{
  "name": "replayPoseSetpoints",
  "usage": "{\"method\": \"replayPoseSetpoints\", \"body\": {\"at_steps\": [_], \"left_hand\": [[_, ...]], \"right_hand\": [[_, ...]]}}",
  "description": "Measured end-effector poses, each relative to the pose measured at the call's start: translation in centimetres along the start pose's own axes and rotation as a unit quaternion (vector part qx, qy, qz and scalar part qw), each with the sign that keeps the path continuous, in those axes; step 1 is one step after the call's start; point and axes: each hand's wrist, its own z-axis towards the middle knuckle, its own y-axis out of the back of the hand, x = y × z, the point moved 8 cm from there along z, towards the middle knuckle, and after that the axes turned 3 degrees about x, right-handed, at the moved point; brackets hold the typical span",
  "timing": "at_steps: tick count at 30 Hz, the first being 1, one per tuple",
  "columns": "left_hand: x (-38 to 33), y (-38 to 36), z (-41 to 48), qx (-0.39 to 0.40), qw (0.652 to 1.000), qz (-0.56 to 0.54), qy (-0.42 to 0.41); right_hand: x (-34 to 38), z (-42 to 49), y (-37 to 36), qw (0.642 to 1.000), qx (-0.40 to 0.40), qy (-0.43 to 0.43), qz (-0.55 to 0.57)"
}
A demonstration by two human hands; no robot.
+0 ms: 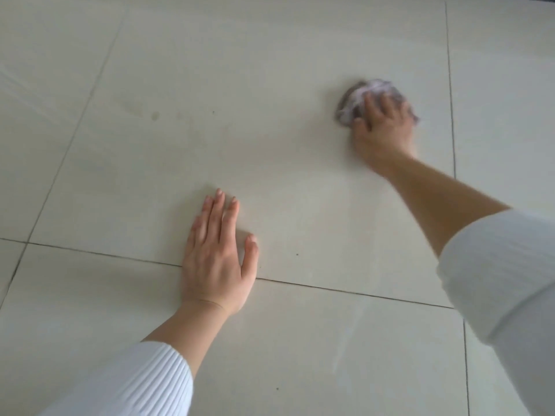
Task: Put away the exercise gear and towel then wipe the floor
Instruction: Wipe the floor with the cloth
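Observation:
The floor (270, 85) is pale cream tile with thin dark grout lines. My right hand (383, 130) reaches far forward on the right and grips a bunched grey and pink cloth (354, 99), pressing it onto the tile; hand and cloth are motion-blurred. My left hand (217, 255) lies flat on the floor lower in the middle, fingers straight and spread, palm across a grout line. Both arms wear white sleeves pushed up the forearm.
A faint brownish smudge (154, 115) marks the tile to the upper left. Small dark specks (297, 254) dot the floor near my left hand. No exercise gear or towel shows in view.

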Motion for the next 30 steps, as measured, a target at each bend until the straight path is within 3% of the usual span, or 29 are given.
{"method": "replayPoseSetpoints", "body": {"at_steps": [2,5,7,9,11,14,16,18,23,27,30], "left_hand": [[0.0,0.0,0.0,0.005,1.0,0.0,0.0],[0.0,-0.1,0.0,0.015,1.0,0.0,0.005],[0.0,-0.2,0.0,0.021,1.0,0.0,0.007],[0.0,-0.2,-0.1,0.023,1.0,0.001,0.005],[0.1,-0.2,-0.1,0.023,1.0,0.0,0.004],[0.0,-0.1,-0.1,0.023,1.0,0.0,0.003],[0.0,-0.1,-0.1,0.022,1.0,0.003,0.003],[0.0,-0.1,-0.1,0.019,1.0,0.001,0.004],[-0.1,-0.1,-0.1,0.017,1.0,0.0,0.007],[0.0,0.0,-0.1,0.023,1.0,0.0,0.017],[0.1,0.1,-0.1,0.021,1.0,-0.006,0.018]], "right_hand": [[5.7,-3.4,-2.2,0.99,0.009,0.137,0.02],[10.2,-11.3,-4.8,0.945,0.069,0.32,0.001],[9.0,-14.3,-5.3,0.91,0.114,0.397,-0.035],[6.3,-13.1,-4.2,0.903,0.095,0.413,-0.069],[2.8,-9.1,-2.3,0.937,0.03,0.339,-0.083],[-3.0,-2.0,0.9,0.998,-0.002,0.052,-0.042],[-3.6,0.7,1.3,0.996,0.023,-0.084,-0.008],[0.0,2.4,0.5,0.994,0.042,-0.097,-0.005],[16.5,0.7,-5.8,0.985,0.082,0.143,-0.041],[26.5,-8.2,-9.8,0.894,0.137,0.416,-0.093],[25.5,-9.5,-9.1,0.839,0.166,0.509,-0.097]]}}
